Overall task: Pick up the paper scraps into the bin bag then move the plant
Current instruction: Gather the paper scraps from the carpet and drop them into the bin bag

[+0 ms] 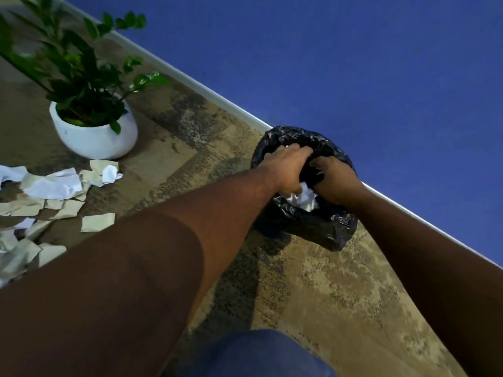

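A black bin bag (321,229) stands on the carpet against the blue wall. Both my hands are in its mouth. My left hand (288,167) is curled over crumpled white paper scraps (306,200) inside the bag. My right hand (336,182) grips the bag's rim on the right side, fingers hooked into the opening. More torn white and beige paper scraps (51,191) lie loose on the carpet at the left. Behind them a green leafy plant (81,66) grows in a round white pot (98,140).
A patterned brown carpet (326,295) covers the floor. A white skirting board (190,83) runs diagonally along the blue wall (353,63). My knee in blue cloth (261,355) shows at the bottom edge.
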Demonstrator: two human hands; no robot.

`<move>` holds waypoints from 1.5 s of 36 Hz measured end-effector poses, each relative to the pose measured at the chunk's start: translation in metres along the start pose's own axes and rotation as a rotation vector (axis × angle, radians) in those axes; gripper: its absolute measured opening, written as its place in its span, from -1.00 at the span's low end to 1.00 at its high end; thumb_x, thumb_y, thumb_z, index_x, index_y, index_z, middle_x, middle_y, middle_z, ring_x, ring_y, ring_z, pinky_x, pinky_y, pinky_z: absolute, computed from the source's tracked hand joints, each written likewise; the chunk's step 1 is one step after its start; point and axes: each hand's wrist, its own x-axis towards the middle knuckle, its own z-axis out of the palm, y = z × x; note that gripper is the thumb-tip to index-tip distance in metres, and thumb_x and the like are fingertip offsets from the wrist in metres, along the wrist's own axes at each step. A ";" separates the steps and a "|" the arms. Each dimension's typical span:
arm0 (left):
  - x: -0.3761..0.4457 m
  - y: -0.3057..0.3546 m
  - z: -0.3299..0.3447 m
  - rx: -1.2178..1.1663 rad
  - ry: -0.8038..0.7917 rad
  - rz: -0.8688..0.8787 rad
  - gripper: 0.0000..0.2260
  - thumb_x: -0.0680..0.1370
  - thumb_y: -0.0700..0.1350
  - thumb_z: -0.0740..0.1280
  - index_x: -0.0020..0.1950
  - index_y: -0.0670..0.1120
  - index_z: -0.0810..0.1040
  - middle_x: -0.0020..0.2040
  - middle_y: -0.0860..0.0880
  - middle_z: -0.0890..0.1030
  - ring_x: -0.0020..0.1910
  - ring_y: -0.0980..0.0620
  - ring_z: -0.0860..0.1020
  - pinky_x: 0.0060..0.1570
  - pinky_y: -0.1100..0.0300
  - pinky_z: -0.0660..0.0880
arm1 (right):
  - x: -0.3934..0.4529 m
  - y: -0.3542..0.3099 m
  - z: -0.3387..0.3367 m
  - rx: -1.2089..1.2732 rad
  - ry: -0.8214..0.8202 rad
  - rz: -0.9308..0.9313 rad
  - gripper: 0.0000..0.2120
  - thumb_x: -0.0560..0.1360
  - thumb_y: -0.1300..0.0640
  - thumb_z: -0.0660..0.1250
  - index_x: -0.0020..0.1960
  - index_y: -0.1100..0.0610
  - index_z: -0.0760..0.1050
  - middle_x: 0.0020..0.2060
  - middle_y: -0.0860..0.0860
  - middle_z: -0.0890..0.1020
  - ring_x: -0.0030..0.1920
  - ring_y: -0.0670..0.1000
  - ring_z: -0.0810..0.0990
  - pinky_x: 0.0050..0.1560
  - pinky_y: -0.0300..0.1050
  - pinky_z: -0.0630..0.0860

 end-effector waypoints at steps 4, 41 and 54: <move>-0.006 -0.001 -0.003 0.057 0.086 0.025 -0.30 0.38 -0.10 0.50 0.47 0.02 0.30 0.32 -0.02 0.45 0.33 -0.12 0.37 0.26 -0.18 0.35 | 0.000 -0.006 -0.005 0.033 0.056 0.045 -0.51 0.40 0.29 0.33 0.33 0.11 0.45 0.17 0.13 0.60 0.12 0.17 0.58 -0.06 -0.11 0.48; -0.262 -0.244 0.005 -0.054 0.110 -0.647 -0.45 0.45 0.05 0.43 0.40 0.03 0.38 0.36 -0.09 0.39 0.36 -0.17 0.37 0.32 -0.09 0.40 | -0.024 -0.272 0.179 -0.040 -0.397 -0.784 -0.68 0.48 0.03 0.35 0.21 0.06 0.52 0.13 0.08 0.51 0.12 0.09 0.52 0.12 -0.04 0.49; -0.353 -0.229 0.084 -0.140 -0.118 -0.636 -0.07 0.18 0.33 0.48 0.47 0.05 0.29 0.34 -0.02 0.35 0.31 -0.08 0.36 0.28 -0.01 0.43 | -0.071 -0.264 0.263 -0.336 -0.724 -0.797 0.22 0.09 -0.26 0.59 0.54 -0.20 -0.09 0.58 0.08 -0.15 0.57 0.20 -0.19 0.39 0.37 0.23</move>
